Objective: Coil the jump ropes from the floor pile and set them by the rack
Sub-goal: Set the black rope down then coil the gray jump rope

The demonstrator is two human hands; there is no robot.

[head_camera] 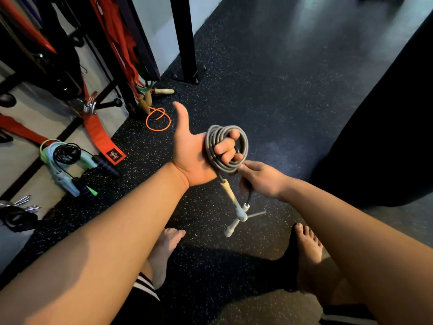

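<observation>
Head view: the grey jump rope [212, 146] is nearly wound, its loops around the left hand [192, 153], whose fingers [226, 147] curl through the coil, thumb up. The right hand [262, 180] pinches the tail just beneath, and the wooden handles [229, 192] dangle. An orange rope [159, 119] lies by the rack [185, 43]. I'd say finishing the wrap and setting this one down remain.

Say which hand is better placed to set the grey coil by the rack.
Left. The left hand has its fingers curled through the coil, and the rack stands to that side. The right hand only pinches the coil's tail above the dangling handles.
</observation>
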